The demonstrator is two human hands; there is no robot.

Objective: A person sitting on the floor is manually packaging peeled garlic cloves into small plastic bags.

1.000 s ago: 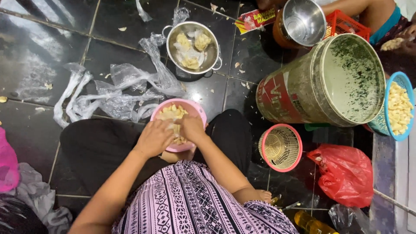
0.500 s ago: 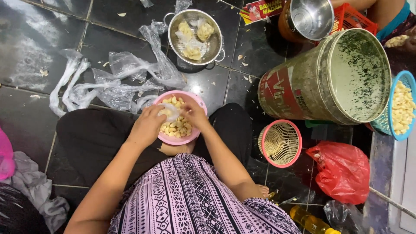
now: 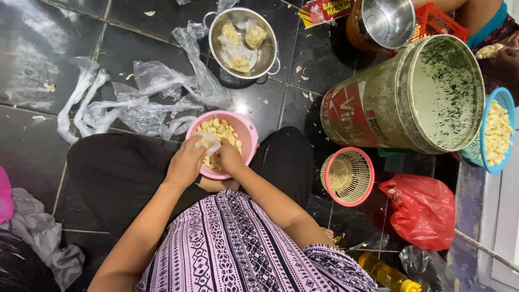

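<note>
A pink bowl [image 3: 246, 136] of pale garlic cloves [image 3: 220, 130] rests on my lap. My left hand [image 3: 185, 165] and my right hand [image 3: 230, 158] meet over its near rim. Both pinch a whitish garlic piece [image 3: 208, 143] with papery skin, held just above the cloves. My fingers cover most of the piece.
A steel colander [image 3: 241, 40] with garlic sits ahead on the dark tiles, clear plastic bags [image 3: 141, 100] to its left. A big tin drum [image 3: 411, 97] lies at right, with a pink basket [image 3: 347, 176], red bag [image 3: 424, 208], blue basket of cloves [image 3: 494, 132], steel pot [image 3: 386, 21] and yellow bottle [image 3: 386, 274].
My view has shifted slightly; my hands stay over the bowl, now holding the garlic piece closer to the bowl's near left rim.
</note>
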